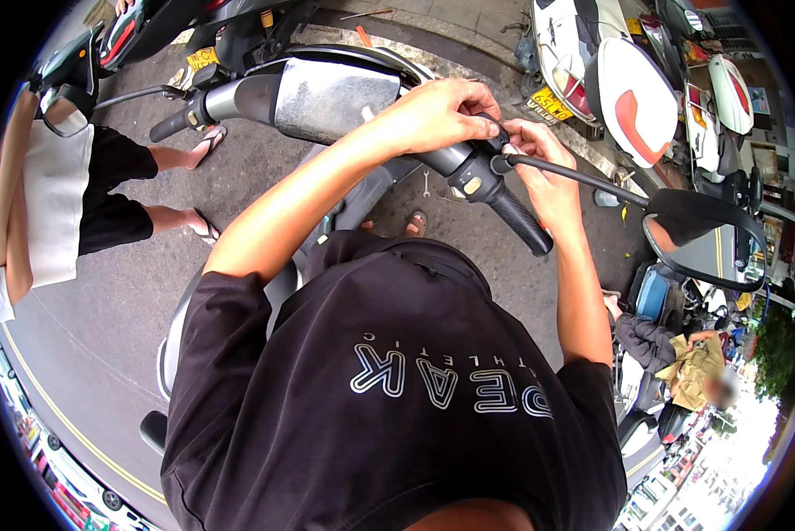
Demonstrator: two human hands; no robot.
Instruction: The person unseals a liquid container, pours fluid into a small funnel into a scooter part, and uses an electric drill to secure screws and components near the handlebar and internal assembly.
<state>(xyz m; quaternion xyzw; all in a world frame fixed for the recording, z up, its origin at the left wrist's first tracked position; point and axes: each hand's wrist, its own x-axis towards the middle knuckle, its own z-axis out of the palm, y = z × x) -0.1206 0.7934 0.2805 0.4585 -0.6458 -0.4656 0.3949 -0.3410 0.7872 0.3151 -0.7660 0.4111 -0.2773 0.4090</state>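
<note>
A scooter's handlebar crosses in front of me, with a silver-grey dash panel [335, 96] in its middle. At its right side, my left hand [455, 111] pinches a small black part [496, 133] beside the mirror's base, thumb and forefinger together. My right hand [546, 168] comes at the same spot from the other side, its fingers bent in close to the black part. What its fingertips grip is hidden. Below the hands are the switch housing [475, 184] and the black rubber grip [521, 217]. A stem runs right to the rear-view mirror [702, 239].
A wrench [426, 182] lies on the pavement beyond the scooter. An orange-handled tool [363, 36] lies near the kerb. A person in black shorts [114, 186] stands at the left. Parked scooters [579, 62] line the far right, and someone in khaki [694, 367] sits among more.
</note>
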